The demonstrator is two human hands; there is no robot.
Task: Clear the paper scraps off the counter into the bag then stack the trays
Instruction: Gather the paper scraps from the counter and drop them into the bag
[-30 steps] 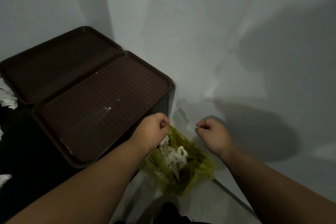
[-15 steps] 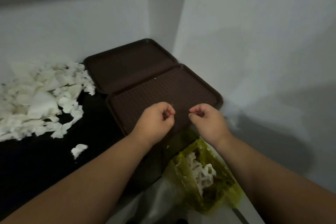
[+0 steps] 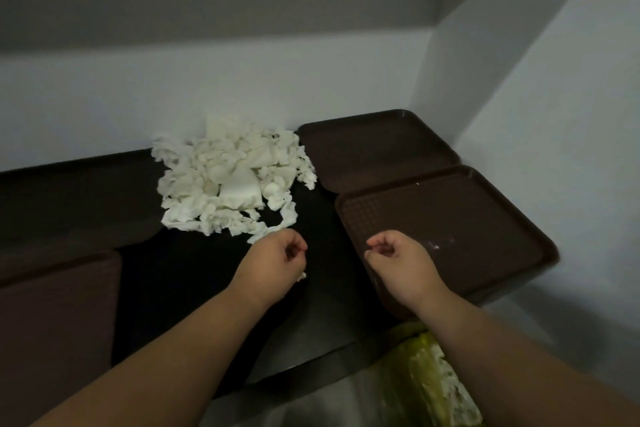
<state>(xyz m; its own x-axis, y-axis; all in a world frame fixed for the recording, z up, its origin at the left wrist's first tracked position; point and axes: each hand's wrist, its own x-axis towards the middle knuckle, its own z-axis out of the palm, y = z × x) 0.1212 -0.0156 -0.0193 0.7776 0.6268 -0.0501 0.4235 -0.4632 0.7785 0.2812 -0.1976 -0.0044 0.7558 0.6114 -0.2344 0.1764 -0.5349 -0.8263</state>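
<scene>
**Both grips back over the bench, away from the bag**

The left grip (image 3: pixel 277 255) and right grip (image 3: pixel 398 258) have swung up from the bag (image 3: pixel 429 381), which is now low beside the right forearm. Both are curled closed with nothing visible in them. A stray scrap (image 3: pixel 302 276) lies just under the left grip. Close ahead of that grip, the heap of paper scraps (image 3: pixel 228 184) sits on the dark bench (image 3: pixel 194 274). The near tray (image 3: pixel 450 229) lies under the right grip, with the far tray (image 3: pixel 374 146) beyond it. The scraps look feather-light, soft and loose. They are best scooped from the heap's edges with cupped grips, or bits will likely spill.
</scene>
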